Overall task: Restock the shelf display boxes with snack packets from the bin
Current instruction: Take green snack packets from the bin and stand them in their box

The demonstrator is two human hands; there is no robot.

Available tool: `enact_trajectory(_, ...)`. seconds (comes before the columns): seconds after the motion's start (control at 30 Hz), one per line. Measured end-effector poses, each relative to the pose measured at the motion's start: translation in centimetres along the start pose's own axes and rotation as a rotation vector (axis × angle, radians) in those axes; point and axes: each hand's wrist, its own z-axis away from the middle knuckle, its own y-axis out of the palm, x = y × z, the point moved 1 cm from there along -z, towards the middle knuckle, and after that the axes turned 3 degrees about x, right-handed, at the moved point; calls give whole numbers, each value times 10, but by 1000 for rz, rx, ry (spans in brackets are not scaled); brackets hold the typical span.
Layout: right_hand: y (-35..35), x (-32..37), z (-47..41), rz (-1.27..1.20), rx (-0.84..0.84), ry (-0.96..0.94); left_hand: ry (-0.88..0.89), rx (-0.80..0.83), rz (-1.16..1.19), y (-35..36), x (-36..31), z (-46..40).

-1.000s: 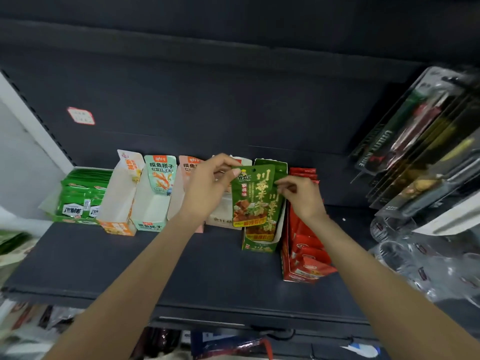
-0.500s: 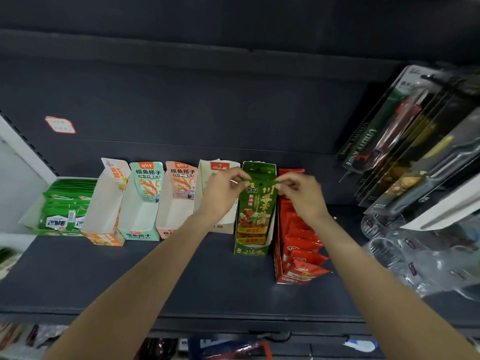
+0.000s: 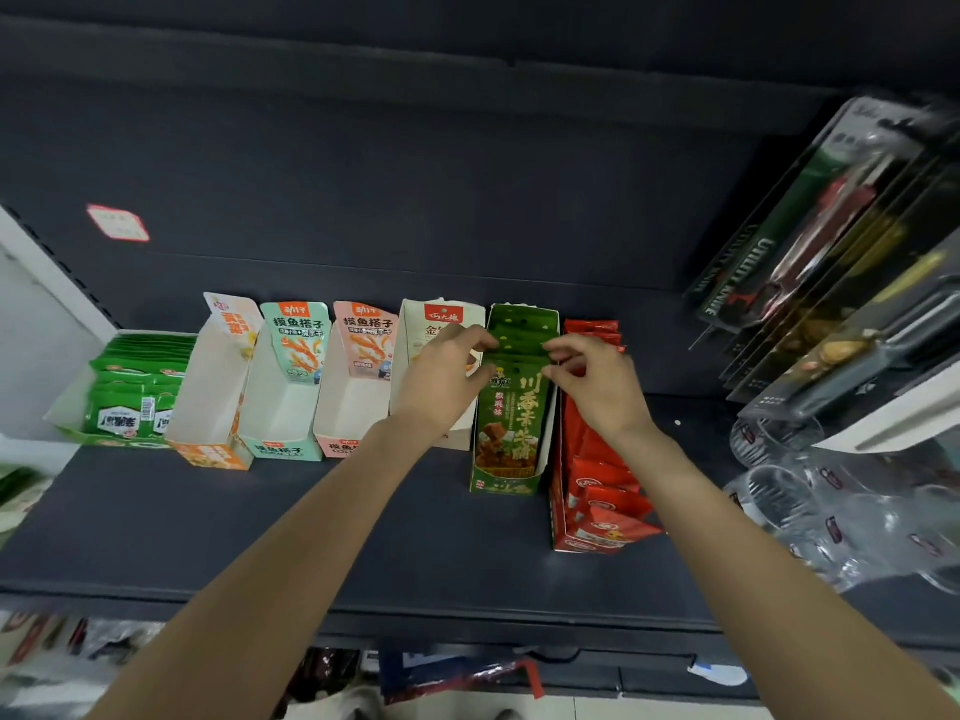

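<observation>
A dark shelf carried a row of display boxes along its back edge. Toward the right edge hung carded utility knives, with clear glass cups below them. At the left end of the row sat a low tray of green packets. Next came an orange-and-white box, a mint-green box, a pink box and a white box. The green display box stood right of the white one, with a red box of red packets just beside it, its front reaching nearer the shelf's front edge. Green snack packets stood upright inside the green display box. The left hand and right hand met over this box, each with fingers curled, pinching the top edges of the packets from either side. A red-bordered label was stuck to the back panel near the left edge.
</observation>
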Motion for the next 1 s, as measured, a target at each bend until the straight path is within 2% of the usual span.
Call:
enact_trajectory(0.17,11,33,18,-6,43,-96,16,-17,27,-21,-3,28)
enact_trajectory(0.37,57,74,39,40,160,-78,-132,2,46,-59,32,86)
enact_trajectory(0.6,181,149,80,82,383,-50,-310,105,32,-141,138,182)
enact_trajectory(1.0,363,291,111,34,556,-9,-460,190,-129,-278,315,300)
